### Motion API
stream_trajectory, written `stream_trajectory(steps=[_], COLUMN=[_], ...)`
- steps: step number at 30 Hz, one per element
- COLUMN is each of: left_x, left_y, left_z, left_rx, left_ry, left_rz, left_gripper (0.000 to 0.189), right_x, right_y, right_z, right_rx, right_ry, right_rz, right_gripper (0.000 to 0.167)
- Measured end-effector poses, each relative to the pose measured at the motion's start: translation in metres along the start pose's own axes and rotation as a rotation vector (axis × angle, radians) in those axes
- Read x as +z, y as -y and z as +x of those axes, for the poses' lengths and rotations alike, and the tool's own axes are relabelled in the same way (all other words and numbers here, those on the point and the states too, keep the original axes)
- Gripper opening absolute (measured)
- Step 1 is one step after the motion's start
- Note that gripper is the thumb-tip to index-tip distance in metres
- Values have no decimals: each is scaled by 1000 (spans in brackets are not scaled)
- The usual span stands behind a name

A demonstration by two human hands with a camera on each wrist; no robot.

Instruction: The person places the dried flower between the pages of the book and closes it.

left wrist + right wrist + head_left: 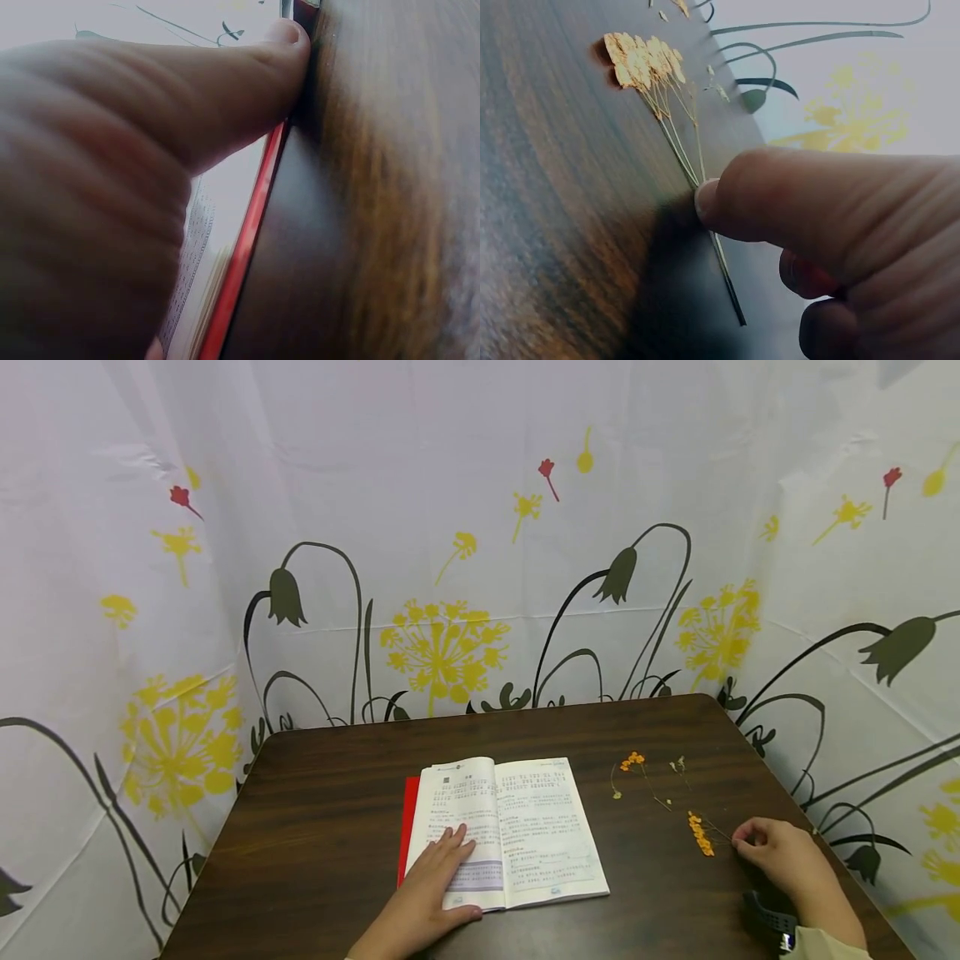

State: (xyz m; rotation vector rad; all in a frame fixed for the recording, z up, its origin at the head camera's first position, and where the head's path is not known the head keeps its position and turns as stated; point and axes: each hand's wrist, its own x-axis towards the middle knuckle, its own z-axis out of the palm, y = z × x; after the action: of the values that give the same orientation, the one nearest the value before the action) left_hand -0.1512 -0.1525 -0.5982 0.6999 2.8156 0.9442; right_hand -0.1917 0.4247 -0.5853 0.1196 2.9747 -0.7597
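An open book (543,814) with printed pages and a red cover lies on the dark wooden table (315,827). My left hand (431,889) rests across its left page with straight, spread fingers. In the left wrist view the thumb (247,75) reaches over the book's edge, above the red cover (247,232). To the right, my right hand (787,864) pinches the thin stem of a pressed orange flower sprig (700,833). Up close in the right wrist view, the blossom cluster (641,60) points away from the hand and the stem runs past the fingertip.
Beyond the held sprig lie another orange flower sprig (633,760), a small curved stem (617,793) and a pale little sprig (678,766). A black watch strap (770,917) is at the right wrist. A flower-printed curtain (465,527) stands behind the table.
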Motion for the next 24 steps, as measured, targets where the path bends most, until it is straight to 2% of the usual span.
stream_trajectory(steps=[7, 11, 14, 18, 21, 24], left_x=[0, 1, 1, 2, 2, 2], left_y=[0, 0, 1, 2, 3, 3], left_z=[0, -1, -1, -1, -1, -1], left_rx=[-7, -5, 7, 14, 24, 31], left_ry=[11, 8, 3, 2, -6, -11], left_rz=[11, 19, 24, 35, 39, 44], left_gripper=[95, 94, 94, 94, 94, 94], right_x=[5, 10, 11, 9, 8, 7], right_y=[-1, -2, -2, -1, 2, 6], right_z=[-2, -2, -3, -4, -5, -5], right_rx=[-20, -98, -149, -117, -98, -110], right_ry=[-21, -135, -224, -216, -241, -335], right_rz=[29, 37, 28, 51, 94, 122], right_gripper=[10, 7, 11, 9, 6, 12])
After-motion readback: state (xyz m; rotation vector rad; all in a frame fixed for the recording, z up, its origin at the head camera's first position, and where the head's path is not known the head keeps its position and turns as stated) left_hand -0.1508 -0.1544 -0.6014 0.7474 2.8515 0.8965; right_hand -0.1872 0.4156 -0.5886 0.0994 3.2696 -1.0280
